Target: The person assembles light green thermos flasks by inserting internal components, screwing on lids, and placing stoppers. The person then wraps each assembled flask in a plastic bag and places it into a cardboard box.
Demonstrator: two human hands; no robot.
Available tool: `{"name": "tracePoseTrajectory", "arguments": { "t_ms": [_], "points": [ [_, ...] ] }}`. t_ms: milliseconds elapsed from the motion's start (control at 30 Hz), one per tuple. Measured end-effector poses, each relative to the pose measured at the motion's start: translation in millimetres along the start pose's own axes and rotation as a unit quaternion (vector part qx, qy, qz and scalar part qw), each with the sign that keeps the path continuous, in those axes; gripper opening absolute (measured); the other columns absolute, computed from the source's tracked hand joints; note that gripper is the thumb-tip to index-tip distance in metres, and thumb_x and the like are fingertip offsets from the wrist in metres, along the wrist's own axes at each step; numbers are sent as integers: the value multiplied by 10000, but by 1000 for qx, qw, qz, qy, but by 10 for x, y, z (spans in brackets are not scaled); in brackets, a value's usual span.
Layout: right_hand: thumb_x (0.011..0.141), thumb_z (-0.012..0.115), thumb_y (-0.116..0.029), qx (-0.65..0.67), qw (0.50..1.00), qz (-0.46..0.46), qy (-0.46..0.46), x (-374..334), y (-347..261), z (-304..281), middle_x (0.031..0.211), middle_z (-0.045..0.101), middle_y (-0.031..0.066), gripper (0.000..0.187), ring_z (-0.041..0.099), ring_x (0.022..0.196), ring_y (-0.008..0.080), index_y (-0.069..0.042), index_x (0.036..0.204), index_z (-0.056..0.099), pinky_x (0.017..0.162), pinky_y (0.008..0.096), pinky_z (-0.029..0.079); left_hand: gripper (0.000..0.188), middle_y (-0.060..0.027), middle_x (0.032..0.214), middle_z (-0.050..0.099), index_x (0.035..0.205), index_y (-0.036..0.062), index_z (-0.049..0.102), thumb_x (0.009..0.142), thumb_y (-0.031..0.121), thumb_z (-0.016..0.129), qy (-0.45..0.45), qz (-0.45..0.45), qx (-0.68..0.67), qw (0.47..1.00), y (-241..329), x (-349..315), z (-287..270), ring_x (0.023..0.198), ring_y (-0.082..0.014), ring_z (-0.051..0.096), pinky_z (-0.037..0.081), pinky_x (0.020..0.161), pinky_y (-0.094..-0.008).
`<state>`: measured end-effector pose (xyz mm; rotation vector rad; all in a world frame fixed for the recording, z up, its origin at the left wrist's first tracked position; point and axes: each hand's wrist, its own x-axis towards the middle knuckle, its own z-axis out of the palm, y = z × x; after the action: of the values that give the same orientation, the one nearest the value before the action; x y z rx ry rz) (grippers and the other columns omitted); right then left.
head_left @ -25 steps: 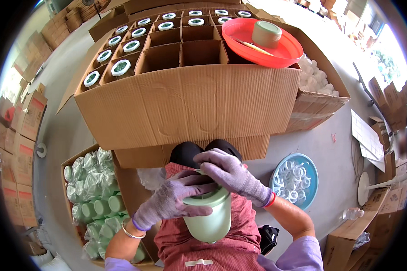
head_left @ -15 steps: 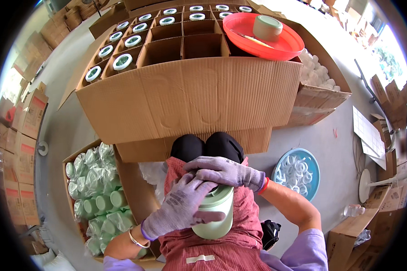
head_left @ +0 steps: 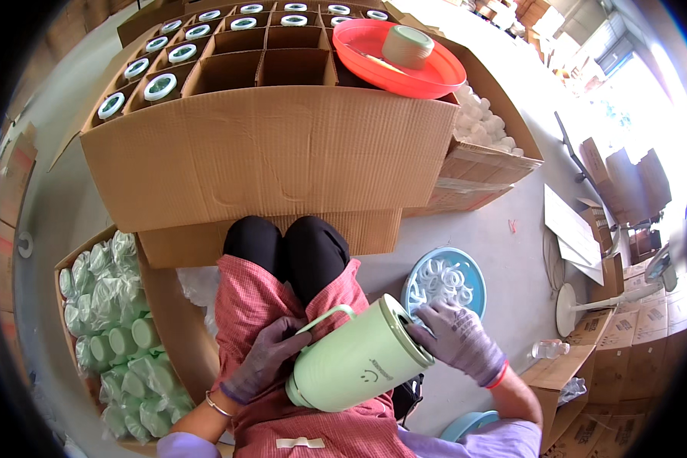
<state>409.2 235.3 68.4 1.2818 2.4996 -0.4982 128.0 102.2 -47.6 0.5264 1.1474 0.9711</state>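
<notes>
1. The left hand (head_left: 266,357), in a grey-lilac glove, is closed around the loop handle of the pale green mug (head_left: 359,357); the fingers wrap the handle where it meets the body.
2. The mug lies tilted over the lap in the lower centre of the frame, its mouth turned toward the right of the frame and its base toward the lower left.
3. The right hand (head_left: 456,340), also gloved, rests at the mug's rim with the fingers curled against the mouth; whether it holds a small part there cannot be told.
4. For work at the rim, the handle grip should probably stay firm so the body does not roll, with the right hand's pressure kept square to the rim.
5. Just beyond the right hand, a blue basin (head_left: 446,278) of white rings sits on the floor at centre right.
6. At lower left, an open carton (head_left: 107,336) holds bagged green mugs.
7. Across the top, a large divided carton (head_left: 267,145) holds capped mugs in its cells; a red tray (head_left: 404,57) rests on its upper right corner.
</notes>
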Motion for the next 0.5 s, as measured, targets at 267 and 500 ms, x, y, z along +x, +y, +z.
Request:
{"name": "tracePoseTrajectory", "arguments": {
  "t_ms": [267, 500],
  "points": [
    [855, 516, -612, 343, 847, -392, 104, 316, -232, 170, 1497, 379, 248, 812, 246, 1437, 468, 0, 1388, 494, 1174, 560, 146, 374, -77, 1102, 673, 1213, 21, 633, 912, 242, 672, -24, 193, 159, 968, 106, -71, 206, 1048, -135, 624, 496, 881, -269],
    [1024, 382, -512, 781, 622, 50, -4, 440, -362, 363, 1466, 421, 162, 684, 472, 1312, 246, 5, 1472, 355, 1107, 357, 367, 412, -96, 1185, 691, 1137, 66, 694, 729, 114, 720, 22, 471, 539, 698, 1077, -240, 348, 1133, -306, 637, 418, 1064, -460]
  ]
}}
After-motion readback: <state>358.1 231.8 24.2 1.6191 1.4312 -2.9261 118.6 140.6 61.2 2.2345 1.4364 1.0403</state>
